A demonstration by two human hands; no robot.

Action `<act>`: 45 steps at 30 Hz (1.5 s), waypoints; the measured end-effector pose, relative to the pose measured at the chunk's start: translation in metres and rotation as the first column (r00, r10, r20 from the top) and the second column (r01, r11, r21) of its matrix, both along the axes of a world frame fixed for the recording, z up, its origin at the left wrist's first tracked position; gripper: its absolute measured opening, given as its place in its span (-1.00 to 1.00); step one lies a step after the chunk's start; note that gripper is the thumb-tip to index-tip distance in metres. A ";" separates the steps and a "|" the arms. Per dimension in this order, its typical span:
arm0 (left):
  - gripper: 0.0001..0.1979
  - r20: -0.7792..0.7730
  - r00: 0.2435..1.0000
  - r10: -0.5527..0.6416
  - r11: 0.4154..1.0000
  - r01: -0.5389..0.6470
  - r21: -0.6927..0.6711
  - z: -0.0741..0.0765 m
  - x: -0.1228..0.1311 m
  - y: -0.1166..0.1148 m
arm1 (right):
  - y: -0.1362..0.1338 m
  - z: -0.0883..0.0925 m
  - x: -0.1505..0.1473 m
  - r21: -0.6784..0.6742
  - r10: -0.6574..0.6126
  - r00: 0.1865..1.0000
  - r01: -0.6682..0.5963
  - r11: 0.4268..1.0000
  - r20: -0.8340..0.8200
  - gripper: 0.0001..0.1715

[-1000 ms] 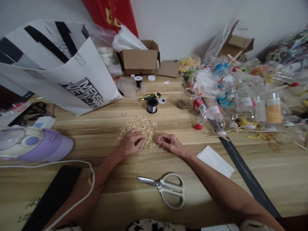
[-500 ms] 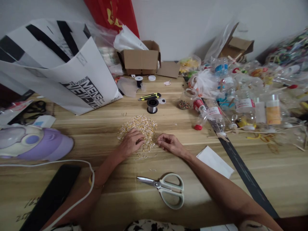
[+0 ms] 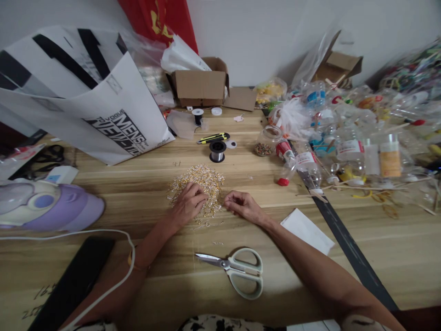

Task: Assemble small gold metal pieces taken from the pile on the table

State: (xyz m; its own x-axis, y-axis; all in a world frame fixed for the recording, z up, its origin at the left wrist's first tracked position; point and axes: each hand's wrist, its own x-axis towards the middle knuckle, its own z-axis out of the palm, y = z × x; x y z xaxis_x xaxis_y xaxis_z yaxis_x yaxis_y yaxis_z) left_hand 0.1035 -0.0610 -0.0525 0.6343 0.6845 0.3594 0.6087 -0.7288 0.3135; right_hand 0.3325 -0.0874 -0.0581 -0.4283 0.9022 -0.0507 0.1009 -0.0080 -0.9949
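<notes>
A heap of small gold metal pieces [image 3: 201, 181] lies on the wooden table [image 3: 241, 184]. My left hand [image 3: 188, 205] rests on the heap's near edge with its fingers curled into the pieces. My right hand [image 3: 243, 206] sits just right of the heap, fingertips pinched together on something too small to name. A few loose gold bits [image 3: 206, 225] lie between my wrists. White-handled scissors [image 3: 237, 270] lie below my hands, blades partly apart.
A black-and-white shopping bag [image 3: 86, 96] stands at the left, a purple and white device [image 3: 48, 204] with a white cable beside it. A wire spool [image 3: 217, 151], utility knife [image 3: 213, 138], bead jar [image 3: 267, 141], cardboard box [image 3: 201, 85] and many plastic bottles [image 3: 347, 138] crowd the back and right.
My left hand's fingers have shifted slightly over the gold heap. My right hand has stayed in place.
</notes>
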 end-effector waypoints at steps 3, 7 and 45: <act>-0.83 0.015 1.000 0.000 1.000 0.000 -0.004 0.000 0.001 0.000 | 0.000 0.001 0.000 -0.001 -0.004 1.000 0.004 1.000 0.012 -0.66; -0.86 0.037 0.999 0.008 1.000 -0.008 -0.008 -0.001 0.001 0.001 | 0.000 0.001 0.000 -0.004 -0.001 1.000 0.001 1.000 0.011 -0.66; -0.90 0.144 0.989 0.028 0.998 -0.020 -0.057 -0.008 0.002 0.006 | 0.000 0.001 0.000 -0.011 -0.005 1.000 0.004 1.000 -0.003 -0.67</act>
State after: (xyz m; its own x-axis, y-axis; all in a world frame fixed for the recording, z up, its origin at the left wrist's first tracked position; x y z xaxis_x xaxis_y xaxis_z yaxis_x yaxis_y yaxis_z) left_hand 0.1052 -0.0547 -0.0609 0.5619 0.7200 0.4073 0.5710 -0.6939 0.4388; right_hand 0.3322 -0.0870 -0.0571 -0.4245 0.9035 -0.0592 0.0976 -0.0193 -0.9950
